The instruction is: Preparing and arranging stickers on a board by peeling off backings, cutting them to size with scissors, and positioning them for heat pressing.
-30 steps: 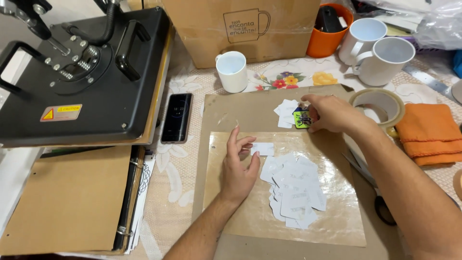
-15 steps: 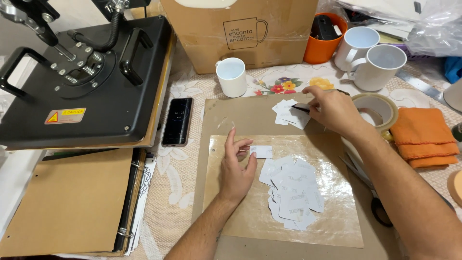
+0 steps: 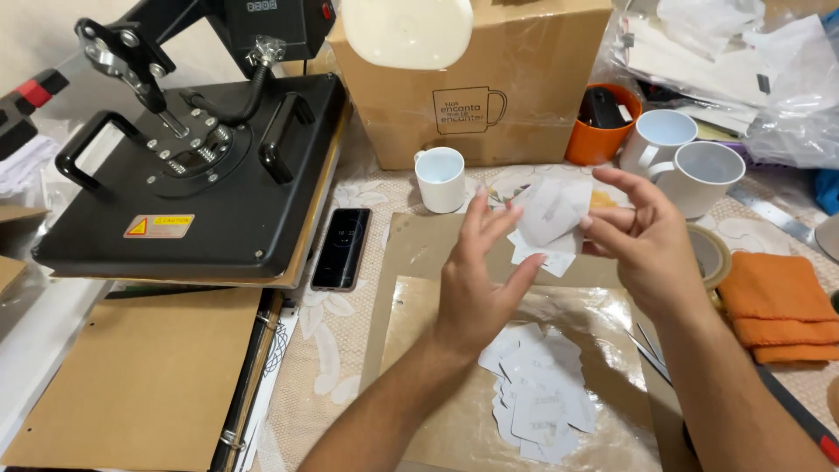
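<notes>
- Paper cutouts (image 3: 549, 218): small stack of white slips, raised above the surface between both hands, in front of the cardboard box (image 3: 476, 79).
- Right hand (image 3: 651, 245): grip closed on the stack's right edge, thumb and fingers pinching; fingertips curled around the slips.
- Left hand (image 3: 476, 280): open, fingers spread and upright, fingertips at or just beside the stack's left edge; actual contact cannot be confirmed.
- Handling, as judged: very light, thin, limp; bends readily and fans apart if pinched at one corner only. Not fragile as such, but liable to crease and to slide sheet over sheet.
- Hold point, as judged: opposite edges, flat pinch across the whole stack, so the slips stay squared.
- Second pile of cutouts (image 3: 537, 393): lying loose and overlapped on the clear film sheet (image 3: 437, 350), itself on brown kraft paper (image 3: 411, 245), below the hands.
- Surroundings: heat press (image 3: 192, 175) at left; dark phone (image 3: 341, 249) just beside its base; white mug (image 3: 440, 178) near the box; two more white mugs (image 3: 690, 166) and an orange cup (image 3: 603, 127) at right; tape roll (image 3: 710, 255) and folded orange cloth (image 3: 778, 306) beyond the right wrist.
</notes>
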